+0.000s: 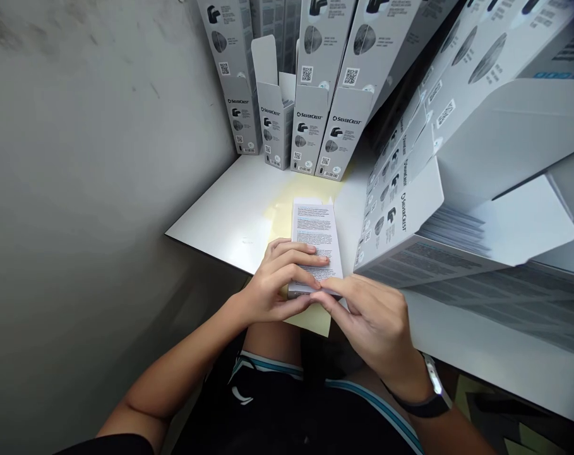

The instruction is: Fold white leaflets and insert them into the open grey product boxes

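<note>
A narrow stack of folded printed paper [314,227] lies near the front edge of the white table, over a yellow sheet [281,218]. My left hand [280,278] rests on its left side, fingers across the print and thumb at the near edge. At the near right corner, my right hand [367,313] pinches the paper's edge between thumb and index finger, its fingertips touching those of my left hand. The underside of the stack is hidden.
Tall grey SilverCrest boxes [308,129] stand along the back of the white table [220,218]. More boxes line the right side; an open one [400,221] there holds folded papers [454,229]. A grey wall [101,158] borders the left.
</note>
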Motion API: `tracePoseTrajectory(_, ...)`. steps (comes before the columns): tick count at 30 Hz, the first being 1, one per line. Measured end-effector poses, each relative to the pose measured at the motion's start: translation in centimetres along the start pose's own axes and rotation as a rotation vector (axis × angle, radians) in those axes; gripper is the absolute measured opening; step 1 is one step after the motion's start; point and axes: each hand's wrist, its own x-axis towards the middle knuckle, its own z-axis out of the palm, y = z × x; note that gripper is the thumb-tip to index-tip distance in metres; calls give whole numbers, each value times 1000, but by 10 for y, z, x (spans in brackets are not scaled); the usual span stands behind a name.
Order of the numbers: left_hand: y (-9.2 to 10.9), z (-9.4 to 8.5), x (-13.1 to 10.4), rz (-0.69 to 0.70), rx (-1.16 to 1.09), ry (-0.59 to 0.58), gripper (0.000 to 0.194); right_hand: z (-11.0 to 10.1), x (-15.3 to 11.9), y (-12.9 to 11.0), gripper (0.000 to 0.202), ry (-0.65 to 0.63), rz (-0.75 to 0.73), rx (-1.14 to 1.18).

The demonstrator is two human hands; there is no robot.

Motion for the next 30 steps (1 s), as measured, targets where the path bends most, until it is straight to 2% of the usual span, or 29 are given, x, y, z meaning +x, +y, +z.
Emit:
tracePoseTrajectory(4,-1,0,-1,-7,-14,-13,20,-1,-3,6,9,-9,13,67)
tracePoseTrajectory(10,-1,5,-1,-24,-39,63,19,-7,-2,10,22,-80,232,262)
tracePoseTrajectory(16,1,9,-1,-45,-18,66,15,-2,-10,13,39,-137,328,362)
tracePoseTrajectory(22,3,8,-3,-86,-47,76,17,10,-15,14,28,6,403,389)
tracePoseTrajectory(27,1,8,-4,-89,-68,62,22,7,-13,11,38,-70,431,477)
tracePoseTrajectory(30,1,9,-5,-83,-99,76,29,11,-12,7,35,4,461,461)
